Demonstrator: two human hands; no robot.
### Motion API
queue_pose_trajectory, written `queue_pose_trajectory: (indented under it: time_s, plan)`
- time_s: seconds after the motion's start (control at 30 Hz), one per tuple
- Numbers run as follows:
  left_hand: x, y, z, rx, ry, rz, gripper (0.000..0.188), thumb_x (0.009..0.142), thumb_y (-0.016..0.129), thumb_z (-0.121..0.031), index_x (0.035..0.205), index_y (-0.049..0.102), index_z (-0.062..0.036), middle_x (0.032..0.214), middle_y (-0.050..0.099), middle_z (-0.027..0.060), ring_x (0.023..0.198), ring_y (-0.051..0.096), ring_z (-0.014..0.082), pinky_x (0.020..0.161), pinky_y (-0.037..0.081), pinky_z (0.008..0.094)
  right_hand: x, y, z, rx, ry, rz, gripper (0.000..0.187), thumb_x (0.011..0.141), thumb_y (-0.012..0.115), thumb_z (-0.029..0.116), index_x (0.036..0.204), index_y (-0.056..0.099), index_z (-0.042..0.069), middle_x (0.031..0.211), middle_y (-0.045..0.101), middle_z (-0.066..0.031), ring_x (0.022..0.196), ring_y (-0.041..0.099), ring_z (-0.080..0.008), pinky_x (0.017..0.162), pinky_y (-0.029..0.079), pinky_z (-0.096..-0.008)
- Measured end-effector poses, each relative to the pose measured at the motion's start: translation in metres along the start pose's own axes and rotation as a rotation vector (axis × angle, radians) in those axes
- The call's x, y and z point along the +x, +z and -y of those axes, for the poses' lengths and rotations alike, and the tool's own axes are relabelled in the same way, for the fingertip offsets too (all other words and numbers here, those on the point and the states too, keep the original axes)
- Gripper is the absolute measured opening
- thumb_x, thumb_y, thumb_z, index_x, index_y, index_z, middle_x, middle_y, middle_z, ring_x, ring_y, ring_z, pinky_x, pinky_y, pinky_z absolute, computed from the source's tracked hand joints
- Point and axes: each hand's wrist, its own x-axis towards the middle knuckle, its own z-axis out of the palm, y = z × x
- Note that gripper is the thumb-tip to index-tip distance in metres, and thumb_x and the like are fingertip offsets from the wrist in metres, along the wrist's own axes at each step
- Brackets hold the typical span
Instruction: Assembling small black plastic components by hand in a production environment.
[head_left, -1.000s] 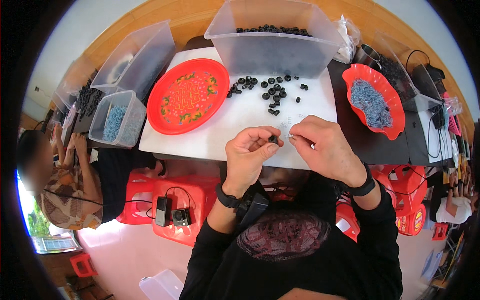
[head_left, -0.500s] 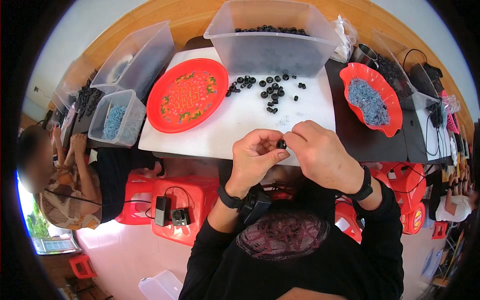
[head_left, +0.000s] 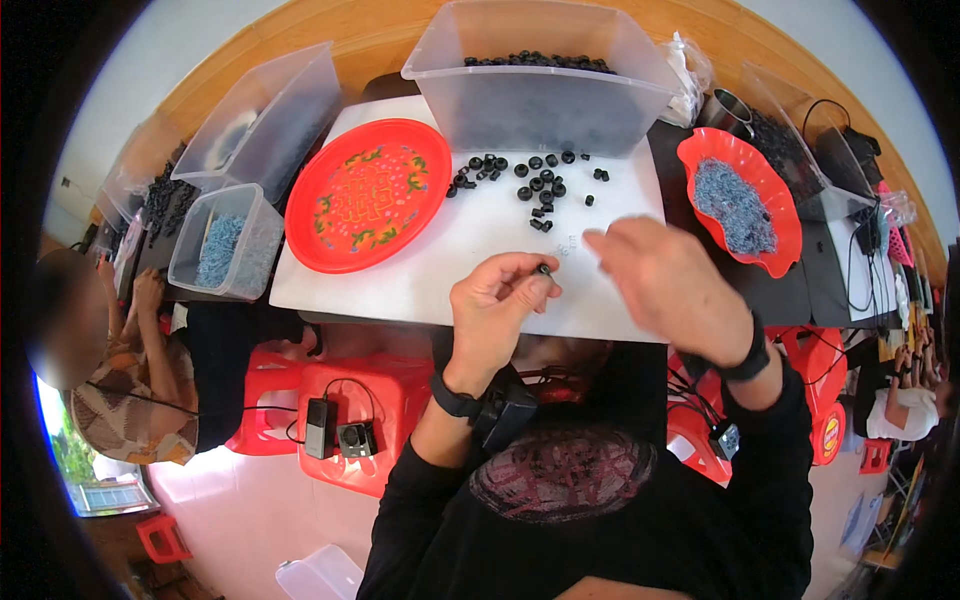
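Observation:
My left hand [head_left: 500, 300] pinches a small round black part [head_left: 543, 269] between thumb and forefinger, over the near edge of the white sheet [head_left: 400, 295]. Apart from it, to the right, my right hand [head_left: 672, 285] hovers over the sheet's right side, its fingers smeared by motion. Beyond the fingers, a few tiny clear pieces [head_left: 564, 245] lie on the sheet, partly hard to make out. Farther back are scattered several loose black parts [head_left: 540, 185], some round and some smaller.
A large clear bin [head_left: 540, 110] of black parts stands at the back. Left are a red patterned tray [head_left: 300, 225] and a clear tub [head_left: 262, 245] of bluish pieces; right, a red scalloped dish [head_left: 783, 215] holds similar pieces. Another person [head_left: 135, 400] sits at left, beside red stools [head_left: 345, 385].
My right hand has come away from the black part and moved right. My left hand keeps the part and has shifted slightly left. The view has turned a little.

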Motion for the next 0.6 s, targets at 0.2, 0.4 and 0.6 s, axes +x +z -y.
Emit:
queue_pose_trajectory:
  time_s: [0.2, 0.4, 0.6]
  plan:
    - [0.013, 0.004, -0.003, -0.359, -0.111, -0.050, 0.015, 0.089, 0.051, -0.007, 0.100, 0.054, 0.0029, 0.094, 0.062, 0.0165, 0.073, 0.059, 0.0178, 0.059, 0.044, 0.0251, 0.033, 0.034, -0.077, 0.069, 0.239, 0.057, 0.016, 0.072, 0.059, 0.005, 0.087, 0.063, 0.000, 0.075, 0.059, -0.0190, 0.071, 0.058, -0.0359, 0.063, 0.046, -0.0388]
    - [0.012, -0.006, 0.002, -0.355, -0.148, -0.076, 0.017, 0.092, 0.047, -0.012, 0.102, 0.051, 0.0014, 0.088, 0.061, 0.0147, 0.069, 0.058, 0.0170, 0.057, 0.043, 0.0250, 0.044, 0.065, -0.083, 0.261, 0.345, 0.099, 0.011, 0.072, 0.056, 0.005, 0.078, 0.060, -0.002, 0.073, 0.060, -0.0227, 0.073, 0.059, -0.0378, 0.066, 0.046, -0.0423]
    - [0.014, -0.006, 0.003, -0.380, -0.164, -0.065, 0.017, 0.092, 0.048, -0.012, 0.102, 0.052, 0.0001, 0.084, 0.062, 0.0141, 0.064, 0.058, 0.0167, 0.054, 0.043, 0.0246, 0.046, 0.072, -0.083, 0.240, 0.426, 0.114, 0.010, 0.072, 0.056, 0.004, 0.080, 0.059, -0.002, 0.072, 0.060, -0.0213, 0.070, 0.060, -0.0353, 0.065, 0.047, -0.0396]
